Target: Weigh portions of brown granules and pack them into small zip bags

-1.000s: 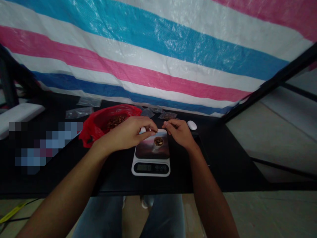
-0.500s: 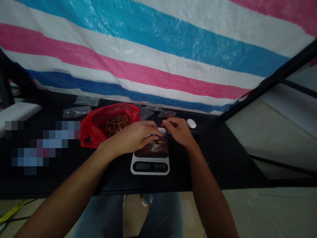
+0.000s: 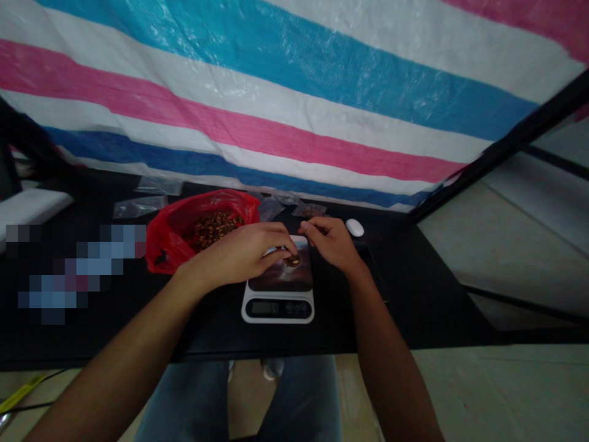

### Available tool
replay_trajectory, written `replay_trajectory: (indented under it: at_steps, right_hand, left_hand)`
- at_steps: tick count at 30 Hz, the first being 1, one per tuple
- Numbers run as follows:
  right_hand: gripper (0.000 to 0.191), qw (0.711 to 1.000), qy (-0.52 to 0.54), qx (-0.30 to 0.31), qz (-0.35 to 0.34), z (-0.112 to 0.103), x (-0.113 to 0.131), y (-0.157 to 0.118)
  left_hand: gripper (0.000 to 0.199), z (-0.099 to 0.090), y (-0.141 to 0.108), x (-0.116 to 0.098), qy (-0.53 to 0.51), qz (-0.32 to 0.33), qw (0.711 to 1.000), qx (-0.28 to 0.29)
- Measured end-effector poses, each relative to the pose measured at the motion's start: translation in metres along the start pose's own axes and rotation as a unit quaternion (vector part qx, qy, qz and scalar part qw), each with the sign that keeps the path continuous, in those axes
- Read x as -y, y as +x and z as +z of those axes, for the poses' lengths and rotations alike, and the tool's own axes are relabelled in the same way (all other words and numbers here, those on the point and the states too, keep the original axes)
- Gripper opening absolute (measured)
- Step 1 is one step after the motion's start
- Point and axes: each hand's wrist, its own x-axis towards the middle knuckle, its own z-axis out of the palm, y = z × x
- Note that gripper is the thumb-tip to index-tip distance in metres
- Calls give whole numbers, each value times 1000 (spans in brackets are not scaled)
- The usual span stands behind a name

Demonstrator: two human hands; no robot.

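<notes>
Striped tarp [image 3: 276,104] hanging behind black table [image 3: 414,307] — on table, digital scale [image 3: 278,304] with small cup [image 3: 291,262] on pan. Left hand [image 3: 234,252] curled, fingertips at cup's far side; grip unclear. Right hand [image 3: 331,242] half closed, just right of cup, pinch contents hidden. Red bag [image 3: 170,236] of brown seeds [image 3: 214,229] left of left hand, touching scale's far left corner or nearly. Clear baggies [image 3: 140,207] beyond; white oval object [image 3: 354,228] past right hand.
</notes>
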Motion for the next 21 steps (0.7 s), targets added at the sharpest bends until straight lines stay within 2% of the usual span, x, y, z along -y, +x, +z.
replay_trajectory:
  at_steps: [12,17,21]
  right_hand:
    - [36,1000,-5,6,-2,0,1,0]
    - [37,1000,-13,9,-4,-1,1,-1]
    - [38,1000,-12,4,-6,0,1,-1]
  left_hand:
    - [21,-5,-1,-1,8,-2,1000,-29]
    - [21,-2,1,-5,-15,14,1000,-12]
    - [19,-5,-1,0,-18,20,998,-59]
